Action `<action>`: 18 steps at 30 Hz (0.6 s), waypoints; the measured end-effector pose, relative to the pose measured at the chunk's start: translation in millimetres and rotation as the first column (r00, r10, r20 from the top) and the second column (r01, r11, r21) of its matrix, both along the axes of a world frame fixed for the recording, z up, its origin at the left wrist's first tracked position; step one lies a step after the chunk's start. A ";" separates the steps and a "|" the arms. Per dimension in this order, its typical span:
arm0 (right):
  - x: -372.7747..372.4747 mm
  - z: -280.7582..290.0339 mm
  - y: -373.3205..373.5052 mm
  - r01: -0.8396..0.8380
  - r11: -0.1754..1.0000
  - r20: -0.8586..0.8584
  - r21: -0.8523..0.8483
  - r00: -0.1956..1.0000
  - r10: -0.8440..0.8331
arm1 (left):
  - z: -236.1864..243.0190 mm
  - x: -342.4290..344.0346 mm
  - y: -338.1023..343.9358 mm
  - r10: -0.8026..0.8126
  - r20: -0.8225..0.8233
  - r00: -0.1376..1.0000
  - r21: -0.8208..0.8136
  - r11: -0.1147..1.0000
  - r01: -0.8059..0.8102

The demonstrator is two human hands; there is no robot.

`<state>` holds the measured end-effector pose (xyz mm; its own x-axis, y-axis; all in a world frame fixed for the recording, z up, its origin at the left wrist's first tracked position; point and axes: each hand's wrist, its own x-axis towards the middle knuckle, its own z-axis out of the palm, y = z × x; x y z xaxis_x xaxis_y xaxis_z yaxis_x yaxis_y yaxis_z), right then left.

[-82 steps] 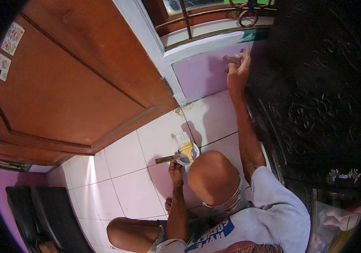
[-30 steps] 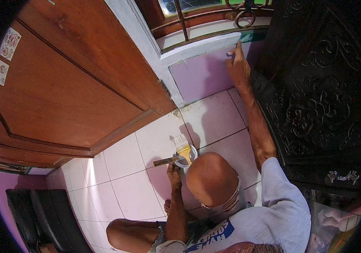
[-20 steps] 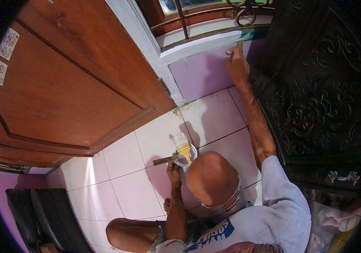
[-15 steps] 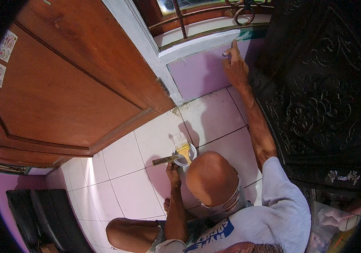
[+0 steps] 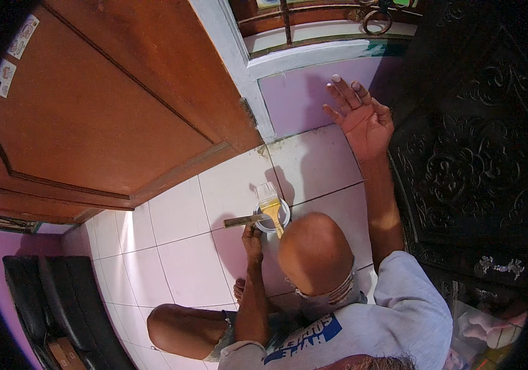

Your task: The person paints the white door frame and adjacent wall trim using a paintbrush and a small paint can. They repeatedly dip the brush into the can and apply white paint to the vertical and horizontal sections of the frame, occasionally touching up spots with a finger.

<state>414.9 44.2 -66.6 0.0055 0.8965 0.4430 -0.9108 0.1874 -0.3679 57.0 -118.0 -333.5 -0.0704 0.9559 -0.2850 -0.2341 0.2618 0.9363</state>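
My left hand (image 5: 253,244) is closed at the near left side of a small white paint can (image 5: 285,223). A paintbrush (image 5: 271,209) with a yellow handle and white-coated bristles lies across the can's top. A flat, dark-handled tool (image 5: 243,221) juts out to the left over the rim, just above my fingers; its other end is hard to make out. My right hand (image 5: 364,123) is raised and open before the lilac wall, palm showing and fingers apart, holding nothing. Its fingertips carry white paint. Above it runs a sill (image 5: 313,57), mostly white with a green patch at the right end.
A brown wooden door (image 5: 110,111) stands at the left beside a white frame (image 5: 227,55). To the right is a dark carved cabinet (image 5: 461,154). Barred window (image 5: 332,21) above. Black padded seat (image 5: 73,296) at lower left. White tiles (image 5: 184,265) cover the floor.
My right hand has come away from the sill, back toward me, turning from a pointing finger to an open palm. The left hand keeps its hold on the can. The view has shifted slightly.
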 end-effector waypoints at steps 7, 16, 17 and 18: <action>-16.1 -2.7 -11.6 -0.060 0.998 0.049 0.007 0.997 0.060 | 2.6 3.2 1.2 0.002 0.040 0.999 0.012 1.000 -0.003; -70.1 12.2 -31.8 0.360 0.865 0.839 0.351 0.288 -0.461 | -23.1 -1.0 -1.7 0.046 0.043 0.998 0.030 0.998 -0.048; -76.3 11.3 -32.4 0.360 0.874 0.849 0.328 0.295 -0.439 | -18.1 -1.9 -2.3 0.037 -0.020 0.999 0.013 0.999 -0.037; -84.9 11.0 -32.9 0.360 0.881 0.857 0.307 0.298 -0.421 | -13.2 -1.9 -2.6 0.025 -0.079 0.997 -0.002 1.000 -0.026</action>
<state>330.0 11.3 -55.6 -0.0670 0.8837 0.4633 0.1218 0.4681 -0.8752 55.1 -120.6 -346.7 -0.1174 0.9527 -0.2805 -0.1660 0.2597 0.9513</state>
